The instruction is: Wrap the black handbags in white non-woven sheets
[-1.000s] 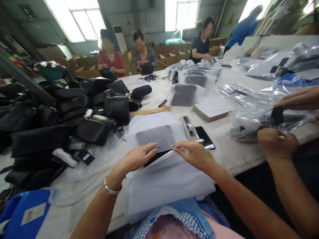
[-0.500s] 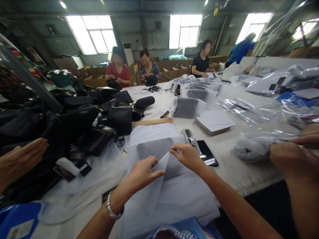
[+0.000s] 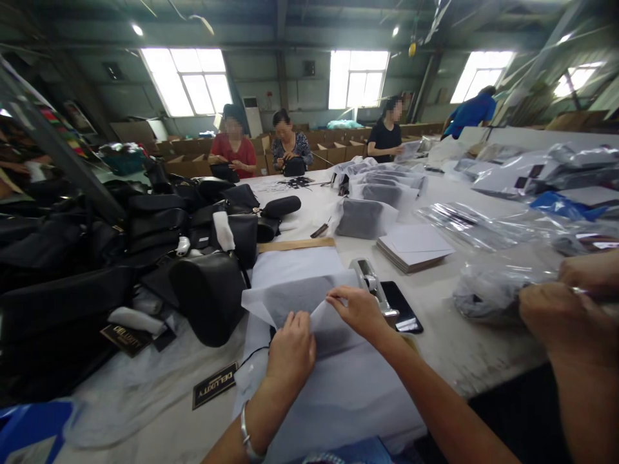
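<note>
White tissue paper [image 3: 348,386] lies partly wrapped around a dark bag [image 3: 302,301], which shows grey through the sheet. My right hand [image 3: 356,310] pinches a folded edge of the paper between thumb and fingertips. My left hand [image 3: 294,348] is closed, fingers bent together over the paper on the bag's near side; its thumb is mostly hidden. By my left wrist, a black hang tag [image 3: 215,385] with gold lettering lies on the table, with a black cord running toward the wrapped bag. Touching or nearly touching the paper's right side is a tape dispenser [image 3: 371,283].
A phone [image 3: 401,306] and a stack of white cards [image 3: 414,245] sit to the right. Black bags [image 3: 207,296] are heaped at left. Wrapped bags [image 3: 365,218] stand in a row beyond. A co-worker's hands [image 3: 556,309] hold clear plastic at right; other people work across the table.
My left hand has turned from spread fingers to fingers folded down on the paper. The hang tag is now uncovered. Another person's hand at far left is gone, and a black bag stands nearer the paper.
</note>
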### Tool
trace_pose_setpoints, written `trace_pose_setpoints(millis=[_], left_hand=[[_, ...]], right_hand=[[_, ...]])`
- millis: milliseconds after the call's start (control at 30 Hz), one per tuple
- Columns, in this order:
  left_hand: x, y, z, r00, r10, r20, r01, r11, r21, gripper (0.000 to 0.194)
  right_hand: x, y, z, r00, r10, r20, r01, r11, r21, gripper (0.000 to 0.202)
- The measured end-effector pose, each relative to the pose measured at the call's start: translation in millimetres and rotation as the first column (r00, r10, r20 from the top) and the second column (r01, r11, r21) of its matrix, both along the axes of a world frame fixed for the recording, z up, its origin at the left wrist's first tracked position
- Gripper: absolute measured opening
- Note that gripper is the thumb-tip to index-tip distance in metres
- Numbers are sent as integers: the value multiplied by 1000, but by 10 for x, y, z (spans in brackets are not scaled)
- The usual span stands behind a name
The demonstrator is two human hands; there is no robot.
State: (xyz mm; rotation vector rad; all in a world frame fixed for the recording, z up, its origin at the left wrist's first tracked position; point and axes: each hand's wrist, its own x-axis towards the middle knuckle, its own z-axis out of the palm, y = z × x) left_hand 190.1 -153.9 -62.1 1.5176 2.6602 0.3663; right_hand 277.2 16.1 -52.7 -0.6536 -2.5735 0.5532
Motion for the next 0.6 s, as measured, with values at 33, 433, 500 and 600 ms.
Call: trace_pose_setpoints(millis=[33, 433, 500, 600], left_hand=[[-11, 1, -13, 1000, 1, -13, -1, 1000, 1, 17], [-62, 1, 20, 1000, -7, 0, 7, 1000, 16, 21], [-78, -42, 13, 999, -20, 32, 19, 999, 33, 28], [-58, -159, -41, 998, -37, 48, 35, 999, 40, 62]], right_hand=[[19, -15, 0, 1000, 15, -10, -14, 1000, 18, 17], [-84, -230, -100, 931, 340, 131, -361, 908, 212, 30], [-134, -199, -152, 932, 340, 130, -359, 915, 183, 28], [-162, -157, -234, 933, 349, 90, -359, 921, 153, 34]])
